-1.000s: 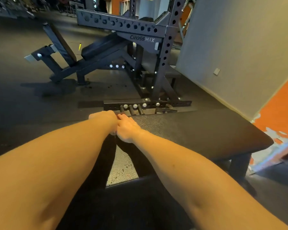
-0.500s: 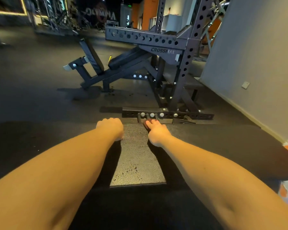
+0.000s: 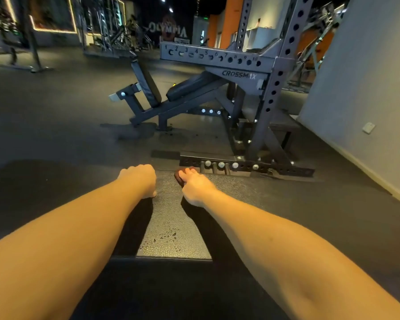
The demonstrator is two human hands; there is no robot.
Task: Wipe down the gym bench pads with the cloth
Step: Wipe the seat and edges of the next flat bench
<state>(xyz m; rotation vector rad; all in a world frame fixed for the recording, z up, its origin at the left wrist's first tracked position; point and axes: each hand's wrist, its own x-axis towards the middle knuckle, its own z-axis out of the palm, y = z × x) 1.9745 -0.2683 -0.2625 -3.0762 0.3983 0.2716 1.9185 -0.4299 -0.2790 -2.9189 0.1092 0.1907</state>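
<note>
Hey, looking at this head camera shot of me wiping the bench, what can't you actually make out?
Head view only:
1. The cloth: mostly hidden under the right hand; only a dark reddish edge shows.
2. The left hand: fingers curl underneath, so whether it holds anything is hidden.
3. The bench pad: both forearms and their shadows cover its sides.
4. The specks on the pad: too small to tell dirt from wear.

Arms outstretched — left hand (image 3: 139, 181) fisted, right hand (image 3: 195, 187) pinching cloth (image 3: 178, 176).

Gray CROSSMAX rack (image 3: 239, 76) on dark rubber floor (image 3: 56, 112), beside gray wall (image 3: 367, 65) with socket (image 3: 368, 128).
</note>
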